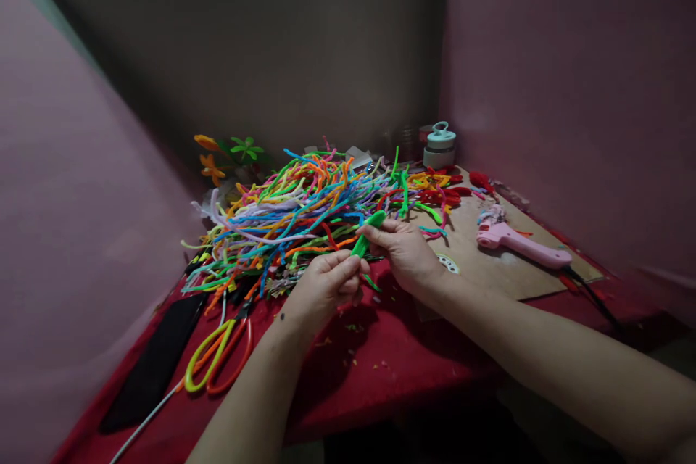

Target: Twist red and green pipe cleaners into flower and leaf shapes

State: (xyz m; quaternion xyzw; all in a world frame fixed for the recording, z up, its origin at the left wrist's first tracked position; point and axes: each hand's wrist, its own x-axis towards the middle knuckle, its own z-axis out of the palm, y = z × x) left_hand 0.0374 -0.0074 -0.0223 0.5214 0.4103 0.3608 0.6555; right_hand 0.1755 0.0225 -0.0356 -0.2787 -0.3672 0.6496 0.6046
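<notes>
A bright green fuzzy piece (361,245), shaped like a narrow leaf, is held up between both hands above the front of the table. My left hand (333,281) pinches its lower end between thumb and fingers. Its upper part is gripped by my right hand (401,250), with the thumb and forefinger pressed on it. Right behind the hands lies a large heap of multicoloured pipe cleaners (304,210). Some of the green piece is hidden by the fingers.
Scissors (209,362) with yellow and red handles and a black flat object (155,362) lie left on the red cloth (380,391). At right, a pink glue gun (525,245) rests on a brown board (473,221). Behind stand a pale blue-lidded container (439,146) and orange flowers (211,168).
</notes>
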